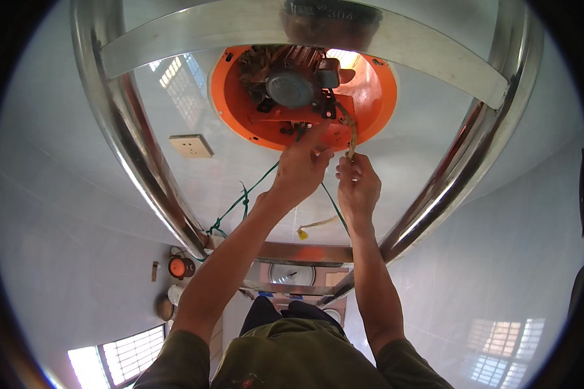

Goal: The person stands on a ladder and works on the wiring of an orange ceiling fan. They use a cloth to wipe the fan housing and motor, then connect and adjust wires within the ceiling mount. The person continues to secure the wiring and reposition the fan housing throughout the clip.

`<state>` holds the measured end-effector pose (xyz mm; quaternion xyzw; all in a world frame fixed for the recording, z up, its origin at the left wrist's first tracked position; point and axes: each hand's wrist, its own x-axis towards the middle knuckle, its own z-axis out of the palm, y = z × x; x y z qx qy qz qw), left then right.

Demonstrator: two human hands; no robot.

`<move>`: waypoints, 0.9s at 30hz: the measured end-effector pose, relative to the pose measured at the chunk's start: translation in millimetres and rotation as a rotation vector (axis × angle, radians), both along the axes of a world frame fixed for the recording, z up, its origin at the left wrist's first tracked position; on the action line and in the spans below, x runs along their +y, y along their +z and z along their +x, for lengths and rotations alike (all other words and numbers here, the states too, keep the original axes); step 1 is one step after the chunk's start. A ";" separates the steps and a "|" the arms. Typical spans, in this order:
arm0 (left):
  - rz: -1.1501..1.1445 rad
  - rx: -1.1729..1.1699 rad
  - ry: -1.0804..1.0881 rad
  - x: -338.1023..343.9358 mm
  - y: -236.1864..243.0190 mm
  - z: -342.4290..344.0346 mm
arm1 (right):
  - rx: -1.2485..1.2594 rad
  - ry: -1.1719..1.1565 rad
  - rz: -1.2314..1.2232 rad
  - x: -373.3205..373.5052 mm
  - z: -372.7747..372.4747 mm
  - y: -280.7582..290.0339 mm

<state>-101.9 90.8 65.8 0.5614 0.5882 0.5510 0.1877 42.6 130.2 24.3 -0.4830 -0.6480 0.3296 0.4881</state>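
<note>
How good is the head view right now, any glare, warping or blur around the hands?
Head view: strong fisheye, so the steel ladder rails bow outward and the corners go black. A bright lit patch glares behind the orange fan housing, and sheen runs along the rails. The left hand and right hand are sharp and evenly lit; the thin green wire stays readable.

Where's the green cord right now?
In the head view, the green cord runs from under the left hand, below the orange fan housing, down-left to the ladder's left rail.
</note>
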 end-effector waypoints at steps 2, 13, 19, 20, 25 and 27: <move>0.017 0.006 0.003 -4.2 -6.4 -10.2 | -0.063 -0.010 0.045 -0.9 -0.2 1.6; 0.034 -0.061 0.218 -47.3 20.4 -62.2 | -0.135 -0.079 0.239 -15.5 -1.6 23.8; 0.107 -0.162 0.206 -43.0 30.0 -68.5 | -0.139 0.101 0.619 -5.0 -30.3 90.5; 0.085 -0.224 0.182 -40.8 29.8 -66.3 | -0.136 0.107 0.651 1.8 -37.1 100.0; 0.316 0.127 0.321 -34.7 31.5 -58.4 | -0.304 0.015 0.846 32.7 -62.7 129.7; 0.482 0.309 0.360 -24.3 49.4 -62.6 | -0.370 -0.049 0.884 44.2 -71.2 135.1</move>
